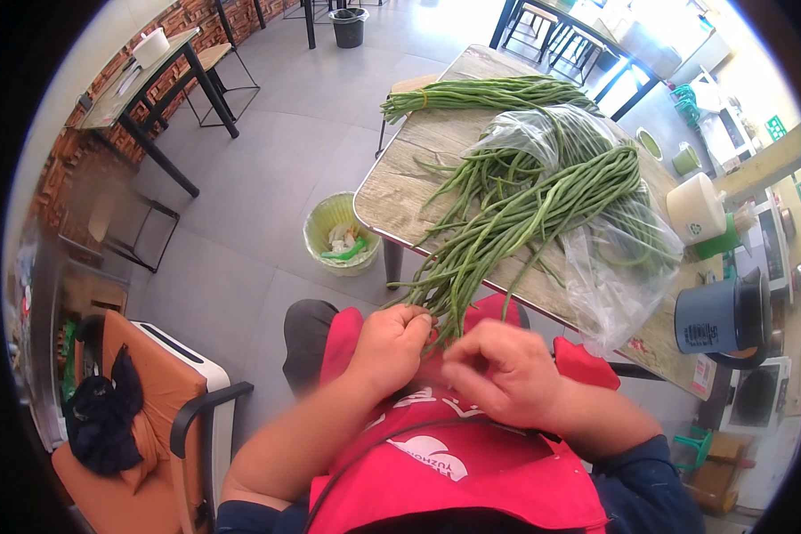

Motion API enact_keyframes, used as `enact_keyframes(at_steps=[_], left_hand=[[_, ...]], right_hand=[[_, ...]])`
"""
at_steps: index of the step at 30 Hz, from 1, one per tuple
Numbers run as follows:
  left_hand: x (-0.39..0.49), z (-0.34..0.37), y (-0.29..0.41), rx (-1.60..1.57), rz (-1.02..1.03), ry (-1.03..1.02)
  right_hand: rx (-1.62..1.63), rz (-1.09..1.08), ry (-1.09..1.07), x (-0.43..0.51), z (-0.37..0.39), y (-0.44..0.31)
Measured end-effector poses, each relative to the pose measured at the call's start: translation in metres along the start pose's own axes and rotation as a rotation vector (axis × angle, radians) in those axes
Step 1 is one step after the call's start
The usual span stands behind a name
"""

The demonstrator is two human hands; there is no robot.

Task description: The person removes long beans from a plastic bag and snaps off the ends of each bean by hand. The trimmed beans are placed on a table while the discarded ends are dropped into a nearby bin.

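Long green yard-long beans (507,227) lie loosely across a wood-patterned table and hang over its near edge towards my lap. My left hand (394,340) grips the ends of some of these beans, thumb against the fingers. Close on its right, my right hand (507,374) is blurred, its fingers curled near the bean tips; whether it pinches anything is unclear. A clear plastic bag (621,280) with more beans in it lies beneath and beside the loose ones. Across the far end of the table rests a bundle of beans (480,93) tied with a yellowish band.
A lined waste bin (342,233) stands on the floor left of the table (394,180). At the table's right are a blue-grey jug (714,317) and a white dispenser (694,208). An orange armchair (153,354) with dark cloth on it stands at my left.
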State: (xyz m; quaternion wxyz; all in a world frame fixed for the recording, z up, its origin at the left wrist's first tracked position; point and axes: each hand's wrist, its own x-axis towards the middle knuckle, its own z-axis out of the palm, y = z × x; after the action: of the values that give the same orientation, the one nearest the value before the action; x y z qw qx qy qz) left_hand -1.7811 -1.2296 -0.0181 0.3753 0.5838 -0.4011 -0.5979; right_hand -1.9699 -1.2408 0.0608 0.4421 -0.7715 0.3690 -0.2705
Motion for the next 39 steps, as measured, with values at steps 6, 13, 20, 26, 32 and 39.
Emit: enact_keyframes(at_steps=[6, 13, 20, 26, 32, 39], left_hand=[[0.002, 0.001, 0.006, 0.098, 0.147, 0.083], [0.014, -0.001, 0.015, 0.182, 0.171, 0.084], [0.015, -0.013, -0.006, -0.447, -0.054, -0.228], [-0.01, -0.022, 0.01, -0.734, -0.082, -0.371], [-0.012, 0.007, 0.031, -0.488, -0.366, -0.394], [-0.003, 0.019, 0.017, -0.438, -0.357, -0.559]], right_hand=[[-0.668, -0.168, -0.12, 0.046, -0.007, 0.015], [-0.805, -0.281, -0.147, 0.057, -0.004, 0.033], [-0.524, -0.26, 0.156, 0.054, -0.01, 0.024], [-0.093, 0.451, 0.266, 0.015, -0.048, 0.037], [0.225, 0.766, -0.008, 0.023, -0.03, 0.044], [0.644, 0.867, -0.031, 0.034, -0.026, 0.058]])
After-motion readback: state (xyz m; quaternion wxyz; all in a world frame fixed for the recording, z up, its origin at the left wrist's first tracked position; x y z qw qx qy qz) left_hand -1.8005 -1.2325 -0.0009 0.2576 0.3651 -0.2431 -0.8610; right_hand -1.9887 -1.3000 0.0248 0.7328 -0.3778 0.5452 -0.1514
